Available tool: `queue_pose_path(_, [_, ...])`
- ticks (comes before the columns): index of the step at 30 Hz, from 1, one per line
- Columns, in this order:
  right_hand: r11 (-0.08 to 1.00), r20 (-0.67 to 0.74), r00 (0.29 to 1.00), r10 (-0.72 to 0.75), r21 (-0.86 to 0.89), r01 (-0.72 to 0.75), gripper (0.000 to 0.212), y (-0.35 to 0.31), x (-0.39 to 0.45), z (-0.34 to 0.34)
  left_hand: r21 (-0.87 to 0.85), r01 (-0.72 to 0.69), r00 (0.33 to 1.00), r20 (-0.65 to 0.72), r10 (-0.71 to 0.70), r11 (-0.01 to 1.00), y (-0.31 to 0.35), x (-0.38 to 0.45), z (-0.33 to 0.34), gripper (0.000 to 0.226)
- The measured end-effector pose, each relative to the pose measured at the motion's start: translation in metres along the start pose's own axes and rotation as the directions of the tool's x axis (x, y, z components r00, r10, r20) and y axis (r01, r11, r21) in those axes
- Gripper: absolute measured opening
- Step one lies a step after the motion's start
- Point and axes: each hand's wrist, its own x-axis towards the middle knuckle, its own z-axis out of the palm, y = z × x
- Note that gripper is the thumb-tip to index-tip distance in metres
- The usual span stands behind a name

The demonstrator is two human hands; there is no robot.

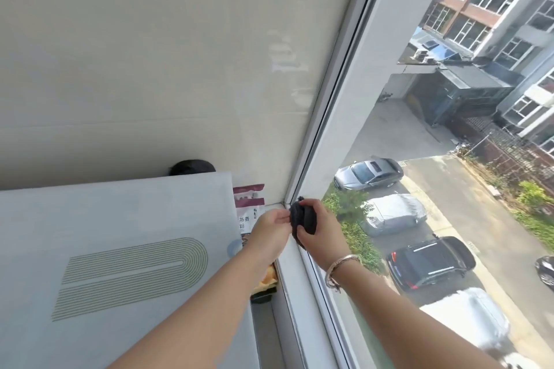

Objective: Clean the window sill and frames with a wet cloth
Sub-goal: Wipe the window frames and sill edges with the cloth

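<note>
Head view: we are bunching the soft, limp dark cloth (304,219) at the window frame (338,117) corner, right hand (320,228) wrapping it, left hand (269,229) pinching its edge.

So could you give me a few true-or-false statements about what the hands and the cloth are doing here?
1. The cloth is dark. True.
2. Only the right hand holds it. False: the left hand pinches it too.
3. The cloth is at the far corner of the window frame. True.
4. The bracelet is on the left wrist. False: the right wrist.
5. The window overlooks a garden with no cars. False: parked cars show below.
</note>
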Motion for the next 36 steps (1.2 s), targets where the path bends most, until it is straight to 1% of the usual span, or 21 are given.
queue_pose_path(4, [0.990, 0.074, 0.997, 0.036, -0.137, -0.026, 0.045, 0.029, 0.050, 0.019, -0.032, 0.093, 0.995, -0.043, -0.094, 0.995, -0.010, 0.053, 0.017, 0.039])
queue_pose_path(9, [0.971, 0.154, 0.986, 0.061, -0.239, -0.023, 0.040, 0.079, 0.128, 0.080, -0.091, 0.218, 0.966, -0.122, -0.228, 0.972, -0.051, 0.159, 0.021, 0.033])
queue_pose_path(11, [0.956, 0.190, 0.980, 0.063, -0.292, -0.005, 0.039, 0.105, 0.159, 0.107, -0.047, 0.247, 0.957, -0.147, -0.251, 0.968, -0.068, 0.201, 0.023, 0.024])
queue_pose_path(13, [0.936, 0.214, 0.974, 0.071, -0.351, 0.009, 0.042, 0.133, 0.187, 0.132, -0.011, 0.266, 0.949, -0.171, -0.264, 0.964, -0.083, 0.240, 0.027, 0.020])
queue_pose_path(16, [0.914, 0.227, 0.971, 0.075, -0.404, 0.024, 0.048, 0.172, 0.229, 0.164, -0.041, 0.271, 0.950, -0.149, -0.274, 0.962, -0.109, 0.295, 0.034, 0.019])
queue_pose_path(20, [0.858, 0.255, 0.961, 0.102, -0.511, 0.045, 0.043, 0.214, 0.276, 0.204, -0.045, 0.269, 0.957, -0.100, -0.272, 0.962, -0.148, 0.353, 0.037, 0.031])
queue_pose_path(23, [0.770, 0.288, 0.957, 0.037, -0.619, 0.156, 0.046, 0.238, 0.302, 0.226, -0.055, 0.275, 0.955, -0.098, -0.279, 0.960, -0.176, 0.387, 0.040, 0.038])
queue_pose_path(27, [0.591, 0.391, 0.918, -0.070, -0.725, 0.354, 0.048, 0.255, 0.329, 0.250, -0.131, 0.290, 0.943, -0.132, -0.306, 0.948, -0.207, 0.421, 0.043, 0.038])
queue_pose_path(29, [0.512, 0.362, 0.925, -0.113, -0.777, 0.367, 0.045, 0.261, 0.343, 0.261, -0.172, 0.316, 0.936, -0.106, -0.336, 0.933, -0.216, 0.433, 0.044, 0.045])
queue_pose_path(30, [0.466, 0.374, 0.918, -0.129, -0.795, 0.389, 0.040, 0.265, 0.348, 0.265, -0.194, 0.327, 0.931, -0.104, -0.350, 0.925, -0.220, 0.439, 0.046, 0.047])
queue_pose_path(31, [0.398, 0.401, 0.910, -0.105, -0.822, 0.408, 0.033, 0.270, 0.350, 0.268, -0.221, 0.327, 0.928, -0.107, -0.357, 0.919, -0.223, 0.444, 0.047, 0.046])
queue_pose_path(32, [0.335, 0.429, 0.899, -0.085, -0.838, 0.431, 0.031, 0.274, 0.351, 0.270, -0.240, 0.320, 0.930, -0.106, -0.353, 0.916, -0.224, 0.449, 0.048, 0.044])
queue_pose_path(33, [0.249, 0.459, 0.885, -0.075, -0.851, 0.462, 0.033, 0.284, 0.354, 0.274, -0.246, 0.318, 0.931, -0.099, -0.350, 0.916, -0.224, 0.454, 0.049, 0.041])
queue_pose_path(34, [0.178, 0.484, 0.868, -0.106, -0.850, 0.496, 0.035, 0.291, 0.355, 0.275, -0.232, 0.320, 0.933, -0.091, -0.348, 0.918, -0.226, 0.457, 0.050, 0.038])
queue_pose_path(36, [0.107, 0.495, 0.862, -0.114, -0.856, 0.506, 0.034, 0.297, 0.358, 0.278, -0.181, 0.332, 0.934, -0.074, -0.349, 0.926, -0.231, 0.460, 0.049, 0.041])
